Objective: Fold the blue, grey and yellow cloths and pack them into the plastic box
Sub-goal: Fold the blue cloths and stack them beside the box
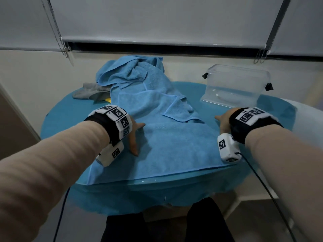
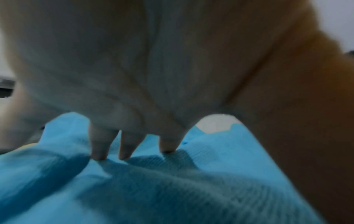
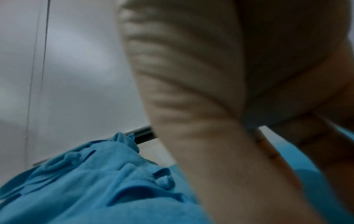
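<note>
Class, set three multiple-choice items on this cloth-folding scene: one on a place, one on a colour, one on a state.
1. Where is the clear plastic box?
A far right of the table
B on the floor
C under the cloths

2. What colour is the large towelling cloth spread nearest the person?
A yellow
B blue
C grey

3. How is the left hand?
A clenched in a fist
B lifting the box
C fingers straight, pressing the cloth

Key: A, it stands at the far right; B, it is light blue; C, its fingertips touch the fabric.
</note>
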`<state>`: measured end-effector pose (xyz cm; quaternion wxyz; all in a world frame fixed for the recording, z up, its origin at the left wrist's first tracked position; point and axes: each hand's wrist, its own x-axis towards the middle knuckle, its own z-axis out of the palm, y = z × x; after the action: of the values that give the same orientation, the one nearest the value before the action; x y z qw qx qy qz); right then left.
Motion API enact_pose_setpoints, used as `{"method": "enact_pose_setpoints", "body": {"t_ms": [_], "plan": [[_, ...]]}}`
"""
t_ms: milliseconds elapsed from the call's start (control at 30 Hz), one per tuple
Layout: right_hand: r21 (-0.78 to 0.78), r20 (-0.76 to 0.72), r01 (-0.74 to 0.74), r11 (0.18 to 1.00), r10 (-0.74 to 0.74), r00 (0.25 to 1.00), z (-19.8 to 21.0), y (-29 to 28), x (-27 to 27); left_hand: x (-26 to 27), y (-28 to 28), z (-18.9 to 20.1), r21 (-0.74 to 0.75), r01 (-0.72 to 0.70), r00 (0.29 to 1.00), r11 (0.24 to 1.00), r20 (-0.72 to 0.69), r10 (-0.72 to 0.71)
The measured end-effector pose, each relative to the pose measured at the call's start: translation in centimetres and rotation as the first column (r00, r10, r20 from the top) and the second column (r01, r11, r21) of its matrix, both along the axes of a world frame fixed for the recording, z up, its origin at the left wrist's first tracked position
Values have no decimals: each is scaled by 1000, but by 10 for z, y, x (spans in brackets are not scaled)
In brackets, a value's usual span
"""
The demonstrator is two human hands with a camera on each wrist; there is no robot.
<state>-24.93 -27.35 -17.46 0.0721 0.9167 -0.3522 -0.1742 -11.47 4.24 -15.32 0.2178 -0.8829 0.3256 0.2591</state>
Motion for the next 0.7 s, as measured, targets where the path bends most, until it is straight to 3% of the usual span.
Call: {"method": "enact_pose_setpoints", "body": {"t_ms": [67, 100, 233, 333, 400, 567, 700], "plan": [[41, 64, -41, 998, 38, 997, -40, -64, 47, 3, -3, 4, -45, -6, 999, 999, -47, 4], [85, 81, -50, 995, 43, 996, -32, -56, 58, 4, -5, 10, -91, -14, 999, 996, -54, 9], [26, 332, -228, 973, 207, 920, 42, 79, 42, 17, -10, 34, -370, -3, 990, 929, 132, 56], [47, 423, -367, 929, 315, 850, 58, 124, 53, 37, -13, 41, -446, 31, 940, 894, 317, 126], [121, 389, -443, 889, 368, 845, 53, 136, 61, 53, -15, 37, -459, 34, 913, 888, 376, 160], [148, 105, -476, 867, 465, 879, 31, 139, 80, 95, -16, 18, -433, -47, 894, 900, 384, 231], [202, 101, -422, 884, 410, 906, 31, 124, 86, 222, -29, -57, -419, -180, 923, 890, 241, 300]]}}
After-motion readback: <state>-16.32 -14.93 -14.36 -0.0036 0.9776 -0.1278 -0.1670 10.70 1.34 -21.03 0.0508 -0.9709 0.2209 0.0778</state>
